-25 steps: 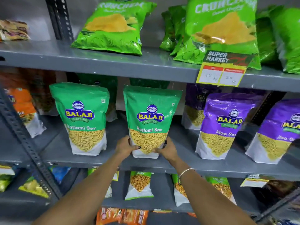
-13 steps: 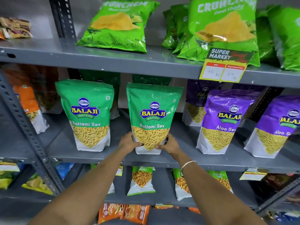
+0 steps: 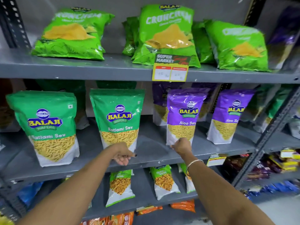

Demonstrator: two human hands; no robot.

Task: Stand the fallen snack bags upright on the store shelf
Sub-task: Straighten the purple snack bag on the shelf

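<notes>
Though upright on middle shelf, purple Aloo Sev pouch leans slightly; right hand at its lower left corner, fingers curled there, grip closure on film not resolvable. Left hand just below middle Ratlami Sev pouch, loosely curled, holding nothing. Handling estimate: light, soft flexible film, slick surface, brittle contents; crushes if squeezed mid-body. Best taken at bottom gusset corners or flat side seams. Legible: "BALAJI WAFERS", "Ratlami Sev", "Aloo Sev" (cut off). Upper shelf: green Crunchem bags reclined on backs, likely still to be stood up. Price tag reads "SUPER MARKET"; prices blurred.
</notes>
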